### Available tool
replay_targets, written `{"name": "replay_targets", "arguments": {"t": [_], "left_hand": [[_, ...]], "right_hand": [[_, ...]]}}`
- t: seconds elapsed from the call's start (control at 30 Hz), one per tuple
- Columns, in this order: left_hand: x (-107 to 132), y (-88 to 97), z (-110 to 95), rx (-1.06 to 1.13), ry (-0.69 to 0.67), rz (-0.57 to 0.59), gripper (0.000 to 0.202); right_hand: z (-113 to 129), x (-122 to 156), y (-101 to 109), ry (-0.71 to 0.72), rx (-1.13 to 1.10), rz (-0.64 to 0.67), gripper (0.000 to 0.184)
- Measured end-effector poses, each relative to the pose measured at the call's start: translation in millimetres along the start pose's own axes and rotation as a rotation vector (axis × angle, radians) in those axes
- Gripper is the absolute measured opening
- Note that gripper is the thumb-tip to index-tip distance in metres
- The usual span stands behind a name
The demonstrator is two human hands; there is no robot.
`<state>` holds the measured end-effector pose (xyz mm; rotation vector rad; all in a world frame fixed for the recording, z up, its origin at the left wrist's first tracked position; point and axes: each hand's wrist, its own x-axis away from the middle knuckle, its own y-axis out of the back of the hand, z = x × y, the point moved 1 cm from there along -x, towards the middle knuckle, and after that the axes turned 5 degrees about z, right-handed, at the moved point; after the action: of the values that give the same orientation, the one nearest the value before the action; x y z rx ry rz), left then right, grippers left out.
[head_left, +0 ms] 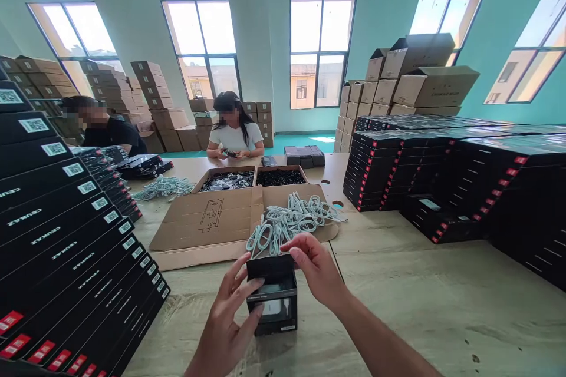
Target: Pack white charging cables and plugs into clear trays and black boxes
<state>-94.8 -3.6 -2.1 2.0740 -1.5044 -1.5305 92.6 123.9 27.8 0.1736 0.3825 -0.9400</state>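
A small black product box (272,294) with a clear front window stands upright on the wooden table (424,294) near its front edge. My left hand (227,321) holds its left side, thumb and fingers spread against the box. My right hand (315,268) curls over the box's top right corner at the raised flap. Just beyond the box lies a pile of coiled white cables (292,218) on flattened cardboard (207,221).
Long rows of flat black boxes (66,247) stack on the left, more black boxes (464,177) on the right. An open carton (252,178) holds dark parts. Two people (234,129) sit at the far end. Brown cartons (420,82) stand behind.
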Motion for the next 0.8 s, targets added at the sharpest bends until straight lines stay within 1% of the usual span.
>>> {"name": "replay_targets", "arguments": {"t": [0.07,0.1,0.17,0.2,0.27,0.37,0.4,0.47,0.53,0.57,0.67,0.73,0.8], "left_hand": [[5.9,-6.2,4.5,0.013,0.024,0.007,0.041],[8.6,-9.2,6.2,0.045,0.046,-0.006,0.045],[12.3,-13.3,8.1,0.124,0.083,-0.053,0.052],[13.1,-14.1,8.5,0.141,0.089,-0.070,0.052],[13.0,-13.1,8.2,0.099,0.060,-0.075,0.045],[10.3,-8.9,5.8,-0.009,0.011,-0.064,0.029],[9.3,-7.7,4.5,0.007,0.012,-0.085,0.025],[7.7,-6.6,1.3,0.111,0.043,-0.146,0.022],[6.0,-5.6,-3.0,0.224,0.075,-0.200,0.026],[4.8,-4.5,-5.4,0.244,0.083,-0.204,0.028],[-1.3,2.6,-12.4,0.149,0.041,-0.137,0.028],[-6.4,8.8,-15.0,0.091,0.009,-0.094,0.021],[-10.2,13.3,-15.3,0.100,0.011,-0.086,0.019]], "right_hand": [[-5.8,14.3,0.7,0.060,-0.051,-0.012,0.026],[-7.8,21.3,1.6,0.105,-0.024,-0.003,0.024],[-9.6,32.4,3.8,0.201,0.122,0.037,0.016],[-9.4,36.1,4.9,0.243,0.209,0.060,0.011],[-7.2,39.8,6.6,0.302,0.340,0.102,0.008],[-1.6,39.8,6.4,0.341,0.432,0.136,0.008],[0.3,39.4,5.7,0.346,0.446,0.130,0.008],[3.7,38.5,4.1,0.343,0.441,0.100,0.002],[6.7,37.2,2.7,0.337,0.399,0.085,0.012],[8.2,36.1,2.0,0.336,0.385,0.094,0.015],[12.9,30.9,0.9,0.319,0.387,0.161,0.009],[15.5,26.3,1.0,0.270,0.367,0.203,0.015],[17.2,22.2,1.9,0.208,0.305,0.238,0.017]]}}
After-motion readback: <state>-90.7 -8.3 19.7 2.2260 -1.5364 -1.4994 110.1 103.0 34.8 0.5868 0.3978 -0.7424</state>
